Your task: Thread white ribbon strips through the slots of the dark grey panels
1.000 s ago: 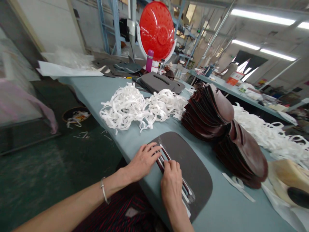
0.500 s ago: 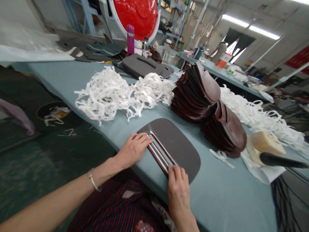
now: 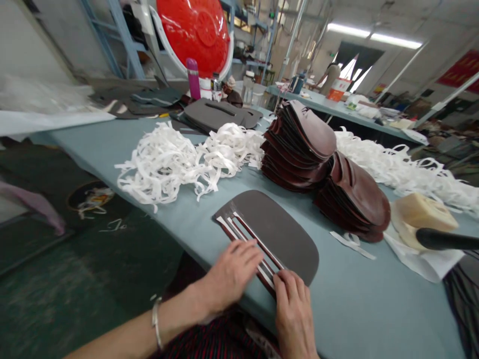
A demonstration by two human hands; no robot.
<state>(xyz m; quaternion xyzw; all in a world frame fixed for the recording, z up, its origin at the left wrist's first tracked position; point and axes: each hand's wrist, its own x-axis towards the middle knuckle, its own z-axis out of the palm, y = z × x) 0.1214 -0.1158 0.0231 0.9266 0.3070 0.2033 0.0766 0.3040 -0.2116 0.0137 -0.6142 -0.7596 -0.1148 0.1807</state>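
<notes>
A dark grey panel with rounded corners (image 3: pixel 279 224) lies flat on the table in front of me. Along its near side runs a long slot, bordered by dark red strips with white tape (image 3: pixel 229 228). My left hand (image 3: pixel 234 271) rests across the middle of these strips, its fingers stretched out and lying flat. At the right end of the slot, the bent fingers of my right hand (image 3: pixel 295 309) press together on the panel's edge and strip ends; the thumb is hidden.
Piles of white tape (image 3: pixel 160 162) lie beyond the panel. Two stacks of dark brown leather pieces (image 3: pixel 299 149) stand behind it, to the right. A yellowish block (image 3: pixel 424 212) and a black handle (image 3: pixel 449 239) are at the right. More grey panels (image 3: pixel 220 117) lie at the back.
My left hand has slid from the strips' left end towards their middle, nearer the right hand, uncovering the left end. My right hand remains at the right end. The view has shifted slightly.
</notes>
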